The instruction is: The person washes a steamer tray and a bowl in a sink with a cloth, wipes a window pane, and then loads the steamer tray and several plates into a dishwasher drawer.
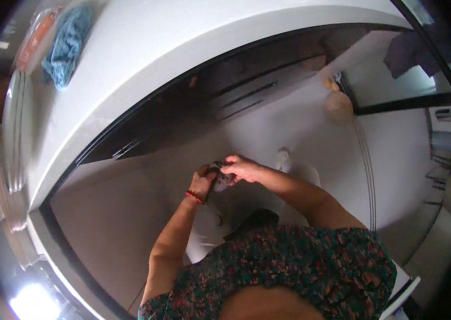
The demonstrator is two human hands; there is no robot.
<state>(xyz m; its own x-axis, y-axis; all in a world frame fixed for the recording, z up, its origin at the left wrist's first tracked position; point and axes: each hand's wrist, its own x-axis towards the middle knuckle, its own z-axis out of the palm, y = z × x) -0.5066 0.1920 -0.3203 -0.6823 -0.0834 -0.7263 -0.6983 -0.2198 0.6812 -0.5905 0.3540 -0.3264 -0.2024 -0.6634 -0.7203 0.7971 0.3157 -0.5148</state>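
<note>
Both of my hands meet in front of my body, above the floor. A small bunched grey-brown cloth [222, 182] is held between them. My left hand [202, 178], with a red beaded bracelet at the wrist, grips its left side. The fingers of my right hand [241, 169] pinch its upper right part. Part of the cloth is hidden by the fingers. On the white countertop [129, 52] at the upper left lies a crumpled blue cloth [68, 46], out of reach of both hands in the picture.
Dark cabinet fronts [193, 96] with long handles run below the counter. An orange item in clear plastic [38, 38] lies beside the blue cloth. A round tan object [338, 106] stands near a sliding-door track [367, 172] at the right. A dark umbrella-like shape hangs at the upper right.
</note>
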